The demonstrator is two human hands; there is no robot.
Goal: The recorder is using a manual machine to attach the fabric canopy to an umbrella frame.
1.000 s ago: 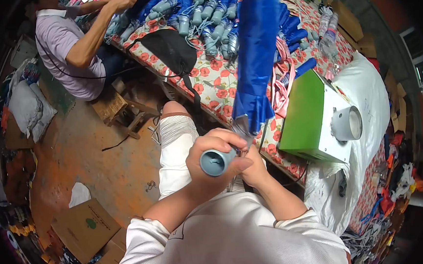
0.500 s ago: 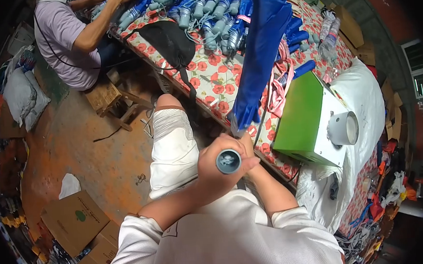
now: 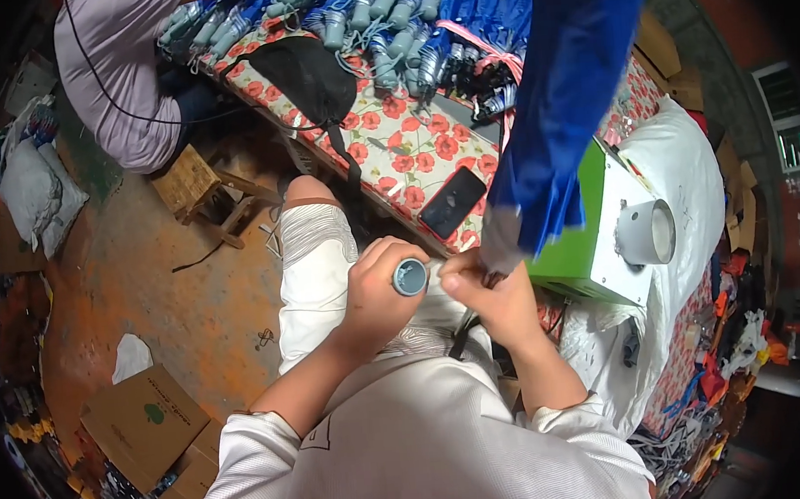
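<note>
We take the green-and-white box as our landmark. Left of it, our left grip is closed around a grey-blue cylindrical handle, hollow end up. Nearer the box, our right grip is closed on the lower end of a folded blue umbrella, which slants across our view of the box. We judge the step in hand to be working handle and umbrella as two separately held parts — whether anything links them, we cannot tell. The next move calls for a firm hold on both.

Left of the box, a smartphone lies on the flowered tabletop; farther off that way are a black cloth bag and heaped grey-handled umbrellas. A white sack sits right of the box — whose edge could snag our umbrella's loose folds.
</note>
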